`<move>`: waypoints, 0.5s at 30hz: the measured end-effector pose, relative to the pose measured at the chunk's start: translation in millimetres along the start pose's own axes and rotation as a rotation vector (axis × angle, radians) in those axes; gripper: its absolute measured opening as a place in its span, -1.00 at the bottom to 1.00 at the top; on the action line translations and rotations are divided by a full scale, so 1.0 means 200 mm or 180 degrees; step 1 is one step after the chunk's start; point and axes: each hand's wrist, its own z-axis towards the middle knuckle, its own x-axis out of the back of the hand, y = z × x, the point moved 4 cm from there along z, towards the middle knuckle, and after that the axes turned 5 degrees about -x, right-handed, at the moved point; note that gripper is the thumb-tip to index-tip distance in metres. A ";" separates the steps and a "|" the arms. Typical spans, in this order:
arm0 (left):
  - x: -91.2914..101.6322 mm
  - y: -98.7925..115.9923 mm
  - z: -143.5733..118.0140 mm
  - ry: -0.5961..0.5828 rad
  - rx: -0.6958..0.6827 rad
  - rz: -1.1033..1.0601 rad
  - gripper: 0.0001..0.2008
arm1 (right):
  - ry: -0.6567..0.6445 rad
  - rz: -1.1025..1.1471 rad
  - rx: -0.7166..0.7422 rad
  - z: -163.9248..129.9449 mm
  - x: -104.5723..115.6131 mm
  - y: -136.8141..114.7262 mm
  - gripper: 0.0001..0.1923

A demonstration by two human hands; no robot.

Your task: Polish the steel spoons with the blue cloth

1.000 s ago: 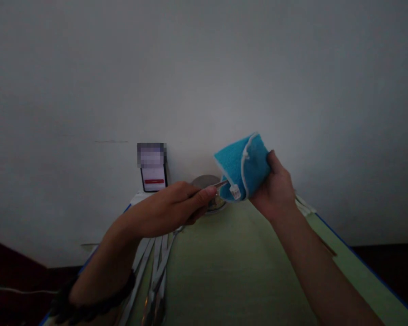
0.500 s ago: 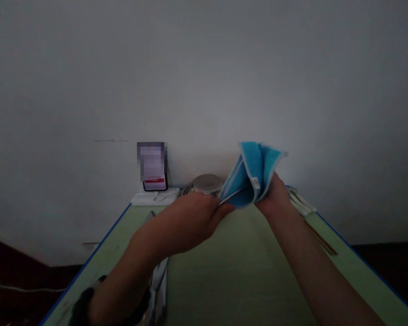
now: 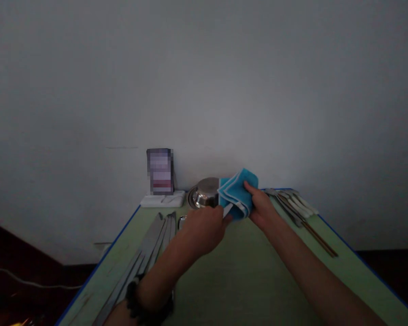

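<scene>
Cloth folded round a utensil, over the table's far end.
Left hand (image 3: 204,225) pinches the utensil's (image 3: 227,211) handle to steady it; right hand (image 3: 260,209) clamps the blue cloth (image 3: 237,194) around its tip, by the bowl (image 3: 206,192).

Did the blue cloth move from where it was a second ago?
Yes. The blue cloth has come down and left: earlier it was held above and right of the metal bowl, now it overlaps the bowl's right side.

Phone (image 3: 160,171) on white stand (image 3: 163,199), metal bowl (image 3: 206,192), utensils (image 3: 299,206) right.
</scene>
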 end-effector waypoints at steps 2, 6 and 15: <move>-0.08 0.04 -0.01 -0.0172 -0.0159 -0.0739 -0.57 | 0.0097 -0.0023 0.0114 -0.04 0.09 0.02 -0.89; -0.30 0.11 -0.06 -0.0527 -0.0107 -0.2173 -0.52 | 0.0114 -0.0135 0.0246 -0.13 0.25 0.09 -0.78; -0.59 0.07 -0.10 -0.0518 0.0228 -0.3232 -0.62 | -0.0165 -0.0197 -0.0143 -0.06 0.35 0.23 -0.67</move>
